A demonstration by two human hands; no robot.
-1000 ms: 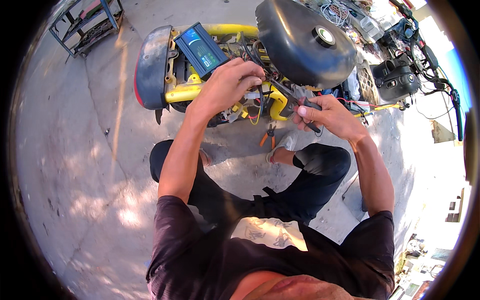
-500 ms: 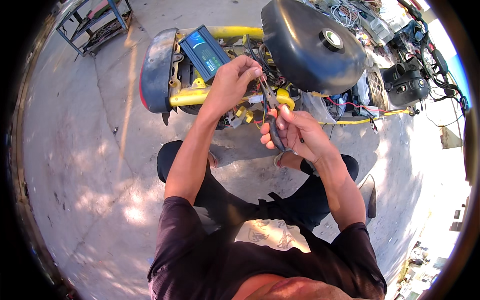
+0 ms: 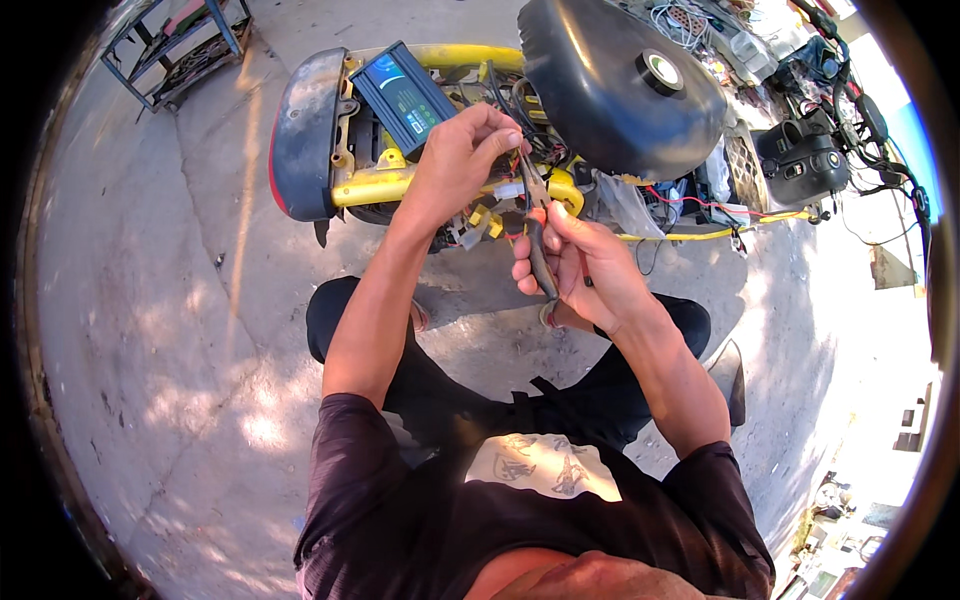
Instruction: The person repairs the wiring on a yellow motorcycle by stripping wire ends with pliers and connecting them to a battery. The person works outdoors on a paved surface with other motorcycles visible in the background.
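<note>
My left hand [image 3: 458,160] pinches thin wire over the yellow scooter frame [image 3: 370,185], just right of a blue-and-black electronic box [image 3: 398,95]. Its fingers are closed at the tips. My right hand [image 3: 590,270] is wrapped round long-nose pliers [image 3: 540,240] with red and black handles, whose jaws point up to my left fingertips. The exact point of contact is too small to tell. Yellow connectors [image 3: 485,220] and tangled cables lie below my left hand. A glossy black oval seat or cover [image 3: 615,95] rests on the frame beyond the pliers.
A metal trolley [image 3: 170,70] stands at the back left. The scooter's dark rear end [image 3: 295,140] is on the left. Black handlebar parts [image 3: 800,160], cables and loose clutter [image 3: 720,40] fill the upper right. My bent legs [image 3: 640,380] are below the frame.
My right hand has moved left and down, turning the pliers more upright, with their jaws at my left fingertips. The orange-handled pliers seen on the ground earlier are now hidden.
</note>
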